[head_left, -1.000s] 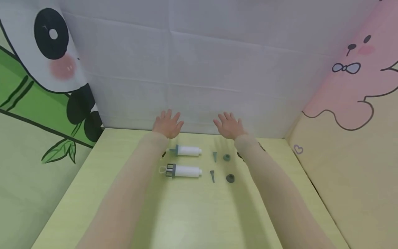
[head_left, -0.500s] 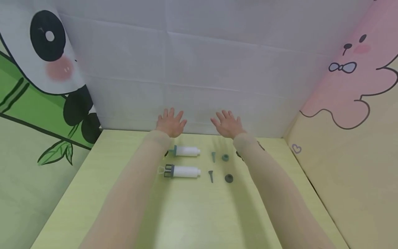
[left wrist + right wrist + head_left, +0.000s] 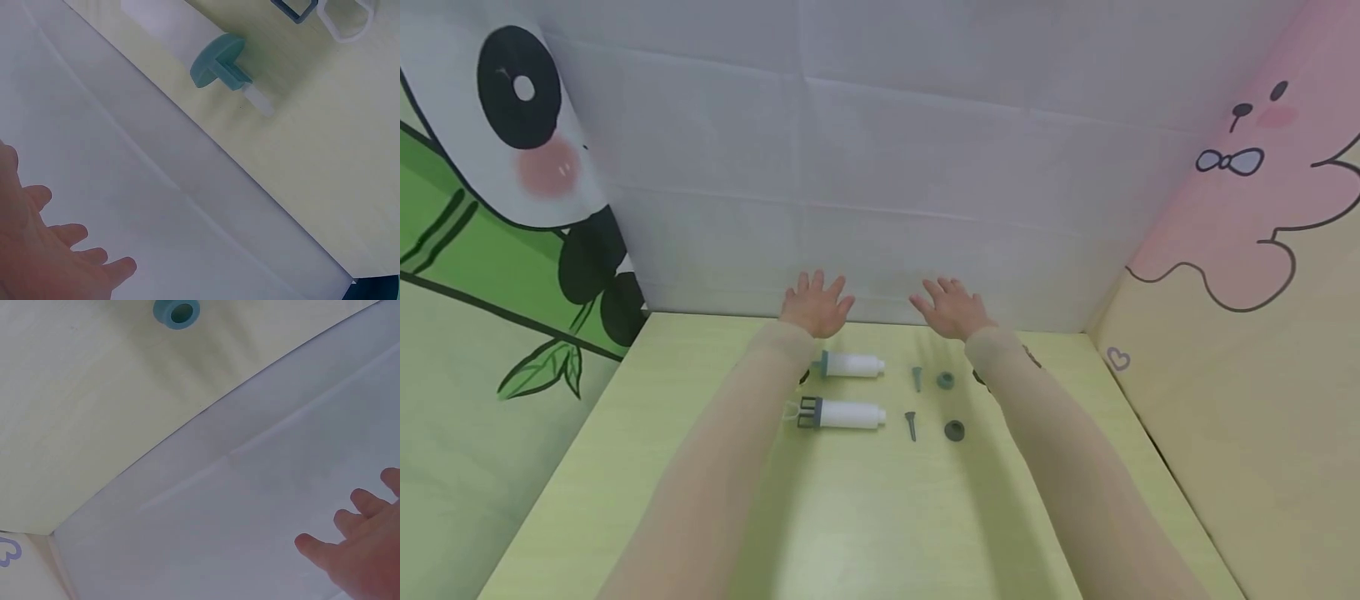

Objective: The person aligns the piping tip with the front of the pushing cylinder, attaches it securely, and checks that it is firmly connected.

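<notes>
My left hand [image 3: 816, 308] is held up near the table's far edge with fingers spread, holding nothing. Likewise raised with fingers apart is my right hand [image 3: 955, 312]. Closest to the left hand lies a white syringe-like tube with a teal end [image 3: 853, 365]; its teal flange [image 3: 219, 59] shows in the left wrist view. In front of it is a similar white tube with a dark grey frame and a pale loop handle [image 3: 852, 415]. To their right lie a teal tapered nozzle [image 3: 917, 378], a dark grey nozzle [image 3: 912, 425], a teal ring cap [image 3: 946, 381] and a dark grey cap [image 3: 954, 431].
The pale yellow tabletop [image 3: 865, 517] meets a white cloth backdrop [image 3: 887, 150] behind the hands. Printed panels stand at both sides, a panda and bamboo panel [image 3: 550, 183] left and a pink bear panel [image 3: 1217, 225] right.
Both hands have sunk slightly, and the left one has shifted a little to the right. The tubes, nozzles and caps lie where they were on the table.
</notes>
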